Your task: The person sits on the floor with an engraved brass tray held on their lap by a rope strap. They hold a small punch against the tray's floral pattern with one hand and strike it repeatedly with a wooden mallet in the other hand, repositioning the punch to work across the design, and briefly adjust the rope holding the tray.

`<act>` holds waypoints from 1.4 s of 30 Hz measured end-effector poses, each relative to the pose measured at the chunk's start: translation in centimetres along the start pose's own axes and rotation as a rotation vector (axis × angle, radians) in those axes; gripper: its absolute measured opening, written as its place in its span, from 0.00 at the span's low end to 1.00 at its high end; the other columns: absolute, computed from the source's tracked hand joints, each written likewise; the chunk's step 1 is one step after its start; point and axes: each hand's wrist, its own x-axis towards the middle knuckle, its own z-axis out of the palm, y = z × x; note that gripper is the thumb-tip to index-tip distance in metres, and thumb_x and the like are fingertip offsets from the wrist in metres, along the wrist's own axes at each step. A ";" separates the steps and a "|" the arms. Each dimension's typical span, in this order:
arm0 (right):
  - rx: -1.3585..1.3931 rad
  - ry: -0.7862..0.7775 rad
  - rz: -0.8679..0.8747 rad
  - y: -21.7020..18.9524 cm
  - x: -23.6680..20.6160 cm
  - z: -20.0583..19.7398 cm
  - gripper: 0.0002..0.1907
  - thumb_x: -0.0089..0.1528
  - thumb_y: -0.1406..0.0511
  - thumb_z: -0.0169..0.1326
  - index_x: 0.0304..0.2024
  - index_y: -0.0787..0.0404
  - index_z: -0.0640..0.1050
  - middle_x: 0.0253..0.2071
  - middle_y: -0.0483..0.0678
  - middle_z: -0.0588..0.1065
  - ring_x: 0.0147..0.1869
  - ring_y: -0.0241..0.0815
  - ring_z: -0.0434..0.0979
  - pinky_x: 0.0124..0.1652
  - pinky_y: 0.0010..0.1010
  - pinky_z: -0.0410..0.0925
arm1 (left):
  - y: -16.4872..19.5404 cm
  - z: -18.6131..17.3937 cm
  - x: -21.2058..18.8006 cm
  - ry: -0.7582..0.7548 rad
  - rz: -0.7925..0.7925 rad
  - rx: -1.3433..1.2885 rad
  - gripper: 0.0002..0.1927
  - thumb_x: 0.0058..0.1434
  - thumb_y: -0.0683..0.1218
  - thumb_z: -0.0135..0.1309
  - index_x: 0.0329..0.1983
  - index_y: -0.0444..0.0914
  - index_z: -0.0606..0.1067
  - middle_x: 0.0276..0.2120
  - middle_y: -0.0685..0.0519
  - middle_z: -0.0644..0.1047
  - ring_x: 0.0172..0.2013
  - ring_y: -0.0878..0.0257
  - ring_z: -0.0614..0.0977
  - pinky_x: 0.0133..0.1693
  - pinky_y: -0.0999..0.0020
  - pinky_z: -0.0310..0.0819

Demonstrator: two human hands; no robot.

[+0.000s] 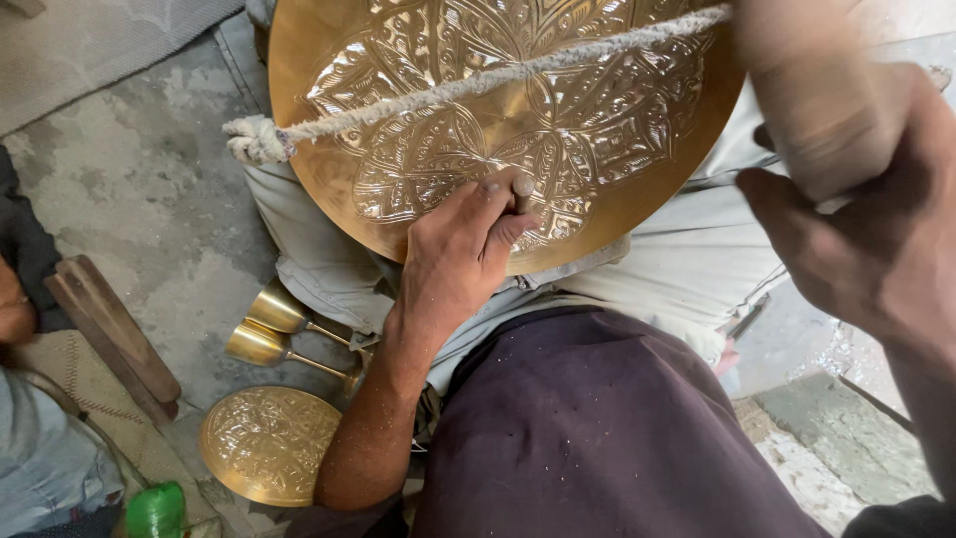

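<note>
Steadying the punch (522, 189) upright on the brass tray (597, 199), the left hand (460, 254) gripped it closed, while the blurred right hand (846, 189) clasped something unidentifiable above.

- The large brass plate (597, 130) is cut off by the top edge, and its lower rim is hidden behind the left hand (458, 254).
- The right hand (856, 199) is blurred; what it grips cannot be told.
- The punch (522, 189) shows only its top end above the fingers.
- The green bottle (154, 510) is cut off by the bottom edge.
- Another person's arm (14, 304) is cut off at the left edge.
</note>
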 end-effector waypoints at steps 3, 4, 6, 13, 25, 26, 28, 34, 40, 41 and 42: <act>-0.168 -0.050 0.029 -1.5 1.0 0.3 0.27 0.57 0.78 0.61 0.57 0.76 0.66 0.39 0.61 0.75 0.41 0.49 0.77 0.36 0.38 0.70 | 0.0 -0.2 0.0 -0.002 0.029 0.000 0.16 0.71 0.47 0.59 0.59 0.41 0.73 0.39 0.53 0.80 0.39 0.62 0.86 0.40 0.64 0.82; -0.415 -0.060 -0.100 -1.8 1.1 0.1 0.25 0.57 0.77 0.61 0.55 0.72 0.69 0.38 0.59 0.76 0.40 0.49 0.77 0.38 0.38 0.71 | -0.1 -0.2 0.0 -0.005 0.043 0.021 0.15 0.71 0.47 0.59 0.58 0.41 0.73 0.40 0.52 0.80 0.40 0.60 0.86 0.40 0.63 0.81; -0.654 -0.066 -0.201 -2.1 1.2 -0.1 0.22 0.57 0.75 0.61 0.53 0.67 0.72 0.38 0.56 0.77 0.40 0.49 0.78 0.40 0.38 0.73 | -0.3 -0.3 0.1 -0.015 0.070 0.066 0.14 0.71 0.47 0.60 0.56 0.40 0.73 0.41 0.50 0.79 0.40 0.57 0.85 0.40 0.60 0.80; -0.563 -0.120 -0.147 -0.3 0.7 -0.3 0.14 0.60 0.71 0.61 0.49 0.64 0.80 0.40 0.52 0.77 0.42 0.48 0.79 0.43 0.35 0.73 | -0.4 -0.2 0.0 -0.022 0.045 0.057 0.14 0.71 0.49 0.59 0.54 0.38 0.72 0.39 0.50 0.78 0.38 0.58 0.85 0.38 0.61 0.80; -0.409 -0.079 -0.168 -1.1 0.4 -0.1 0.15 0.61 0.80 0.57 0.50 0.76 0.75 0.41 0.65 0.77 0.42 0.58 0.81 0.40 0.39 0.75 | -0.3 -0.2 0.0 -0.029 0.044 0.080 0.15 0.72 0.50 0.58 0.56 0.40 0.72 0.38 0.51 0.78 0.36 0.59 0.85 0.36 0.60 0.80; -0.379 -0.058 -0.202 -0.8 0.5 -0.1 0.14 0.62 0.80 0.57 0.51 0.76 0.74 0.41 0.65 0.77 0.43 0.57 0.81 0.41 0.39 0.74 | -0.2 -0.2 0.0 -0.029 0.045 0.072 0.15 0.72 0.49 0.57 0.57 0.40 0.72 0.37 0.51 0.77 0.36 0.59 0.84 0.36 0.60 0.80; -0.492 -0.117 -0.289 -0.2 0.5 -0.3 0.12 0.64 0.78 0.58 0.50 0.73 0.75 0.43 0.61 0.78 0.44 0.53 0.82 0.44 0.36 0.75 | -0.2 -0.2 0.0 -0.028 0.045 0.051 0.16 0.71 0.49 0.57 0.58 0.39 0.73 0.37 0.51 0.77 0.35 0.59 0.84 0.35 0.61 0.80; -0.703 -0.112 -0.428 0.3 0.6 -0.7 0.15 0.52 0.77 0.61 0.43 0.69 0.81 0.38 0.59 0.79 0.40 0.52 0.81 0.42 0.40 0.74 | -0.3 -0.4 0.1 -0.020 0.069 0.056 0.15 0.72 0.49 0.57 0.57 0.40 0.72 0.39 0.50 0.78 0.36 0.59 0.84 0.35 0.62 0.80; -0.517 -0.023 -0.089 -0.8 0.8 0.8 0.15 0.59 0.72 0.62 0.49 0.62 0.79 0.43 0.52 0.78 0.43 0.47 0.78 0.45 0.35 0.72 | -0.8 -0.5 0.0 -0.026 0.062 0.059 0.13 0.72 0.49 0.58 0.53 0.38 0.72 0.38 0.50 0.78 0.36 0.58 0.84 0.36 0.61 0.80; -0.181 -0.046 0.128 -0.8 0.8 1.0 0.15 0.58 0.69 0.61 0.47 0.60 0.78 0.42 0.50 0.77 0.41 0.45 0.77 0.42 0.34 0.72 | -0.8 -0.4 0.0 -0.031 0.049 0.044 0.15 0.70 0.48 0.58 0.56 0.37 0.73 0.37 0.50 0.78 0.35 0.59 0.84 0.34 0.62 0.80; 0.165 -0.080 0.336 -0.6 0.7 1.1 0.14 0.57 0.67 0.59 0.46 0.60 0.76 0.40 0.48 0.76 0.39 0.42 0.76 0.39 0.33 0.72 | -0.8 -0.4 0.0 -0.034 0.031 0.031 0.17 0.69 0.48 0.57 0.58 0.36 0.73 0.37 0.50 0.78 0.34 0.60 0.84 0.33 0.64 0.81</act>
